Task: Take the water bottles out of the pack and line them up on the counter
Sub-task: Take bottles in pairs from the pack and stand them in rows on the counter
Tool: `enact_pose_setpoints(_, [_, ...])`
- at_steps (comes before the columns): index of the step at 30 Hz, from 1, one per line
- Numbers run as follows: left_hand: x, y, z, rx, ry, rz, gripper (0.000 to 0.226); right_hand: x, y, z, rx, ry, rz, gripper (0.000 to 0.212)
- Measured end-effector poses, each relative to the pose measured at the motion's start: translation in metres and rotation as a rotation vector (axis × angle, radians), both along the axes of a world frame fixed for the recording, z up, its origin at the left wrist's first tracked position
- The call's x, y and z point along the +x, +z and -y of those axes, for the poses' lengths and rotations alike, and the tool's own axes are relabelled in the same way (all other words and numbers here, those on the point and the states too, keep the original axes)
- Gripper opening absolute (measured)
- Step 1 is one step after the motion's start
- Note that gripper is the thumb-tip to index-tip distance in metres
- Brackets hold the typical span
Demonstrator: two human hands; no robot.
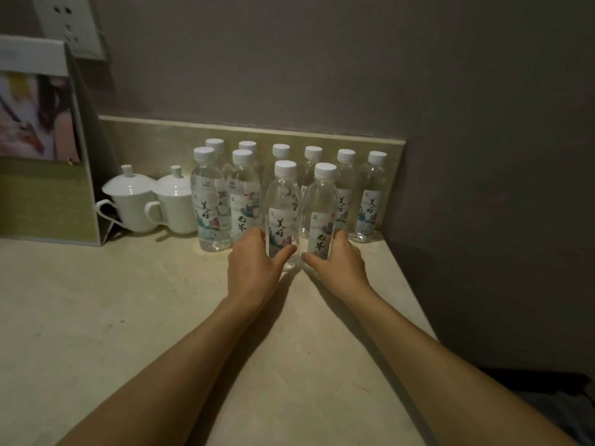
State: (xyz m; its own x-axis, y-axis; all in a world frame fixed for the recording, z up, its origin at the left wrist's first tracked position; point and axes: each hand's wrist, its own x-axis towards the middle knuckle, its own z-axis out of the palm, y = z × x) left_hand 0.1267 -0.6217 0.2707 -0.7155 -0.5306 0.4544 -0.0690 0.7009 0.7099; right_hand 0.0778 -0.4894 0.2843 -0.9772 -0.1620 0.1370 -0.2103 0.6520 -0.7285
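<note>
Two clear water bottles with white caps stand upright side by side on a pale counter point(128, 300), in front of two rows of matching bottles against the wall. The left hand point(254, 268) curls around the base of the left front bottle point(283, 207); the right hand point(341, 265) curls around the right front bottle point(322, 210). Sliding both back evenly, kept upright, should seat them beside the second-row bottles point(225, 201) without knocking them. Two lidded white cups point(154, 201) sit further left.
</note>
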Motion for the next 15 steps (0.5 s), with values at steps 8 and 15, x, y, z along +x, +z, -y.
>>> enact_pose_setpoints(8, [-0.007,0.0,0.002,0.047,0.043,-0.017,0.038,-0.005,0.002,0.015,-0.025,-0.05,-0.018,0.059])
enact_pose_setpoints(15, [-0.006,-0.007,0.006,0.164,0.002,0.017,0.034,-0.008,0.001,0.016,-0.029,-0.034,-0.026,0.059])
